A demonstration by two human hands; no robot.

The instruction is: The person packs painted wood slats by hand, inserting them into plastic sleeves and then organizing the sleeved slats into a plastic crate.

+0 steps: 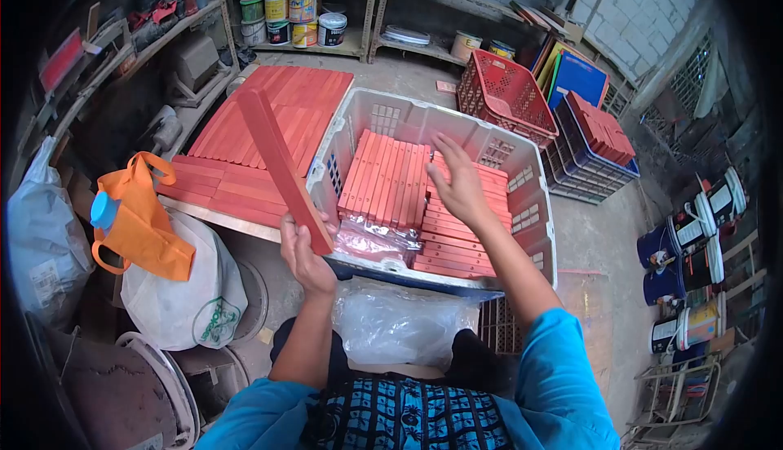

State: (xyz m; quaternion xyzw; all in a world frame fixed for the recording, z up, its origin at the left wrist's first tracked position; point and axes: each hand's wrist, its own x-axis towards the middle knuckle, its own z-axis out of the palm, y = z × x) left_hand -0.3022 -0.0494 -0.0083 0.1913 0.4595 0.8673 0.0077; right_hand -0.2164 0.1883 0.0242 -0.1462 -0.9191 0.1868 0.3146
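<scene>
My left hand (pixel 307 258) grips the lower end of a long red wooden slat (pixel 281 164), which stands tilted up and to the left, in front of the table. Over the white plastic crate (pixel 532 205) reaches my right hand (pixel 459 182), fingers apart and nothing in them. Below it lie rows of red slats (pixel 385 179), some upright on the left side and others crosswise (pixel 457 248) on the right. Clear plastic film (pixel 371 239) shows under the left stack's near end.
Many red slats (pixel 285 91) cover the table at left. An orange bag (pixel 147 217) and a white sack (pixel 183 287) sit beside it. Clear plastic sheeting (pixel 400 319) lies before my body. Behind stand a red crate (pixel 506 95), stacked crates (pixel 591 168) and paint-can shelves (pixel 351 46); buckets (pixel 661 242) line the right.
</scene>
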